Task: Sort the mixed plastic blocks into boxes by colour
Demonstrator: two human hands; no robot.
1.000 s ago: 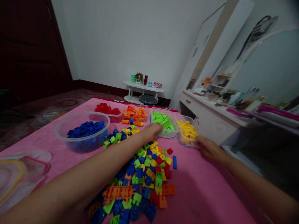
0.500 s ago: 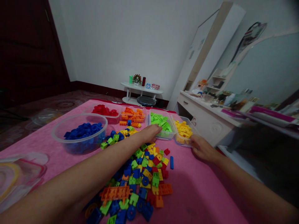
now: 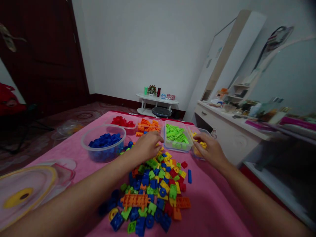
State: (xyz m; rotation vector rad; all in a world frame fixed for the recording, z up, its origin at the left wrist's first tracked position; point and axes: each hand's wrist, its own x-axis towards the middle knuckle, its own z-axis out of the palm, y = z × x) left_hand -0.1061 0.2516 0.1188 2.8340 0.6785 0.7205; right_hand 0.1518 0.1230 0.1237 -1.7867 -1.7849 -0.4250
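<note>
My left hand (image 3: 149,144) is over the far part of a mixed pile of plastic building blocks (image 3: 153,187), its fingers curled. A bit of a yellow block (image 3: 157,144) shows at its fingertips, mostly hidden by the hand. My right hand (image 3: 211,151) is at the clear box of yellow blocks (image 3: 202,144), thumb and fingers apart over its near left side and hiding part of it. Left of that box stands a clear box of light green blocks (image 3: 176,134).
Blue blocks fill a round tub (image 3: 103,141) at the left. Boxes of red blocks (image 3: 122,121) and orange blocks (image 3: 149,125) stand at the back. Lids (image 3: 27,191) lie at the left edge. A blue strip (image 3: 189,176) is right of the pile on the pink cloth (image 3: 209,197).
My left hand has drawn back from the green box to the pile. My right hand has gone from the yellow box's side to over its blocks. The view has turned slightly left.
</note>
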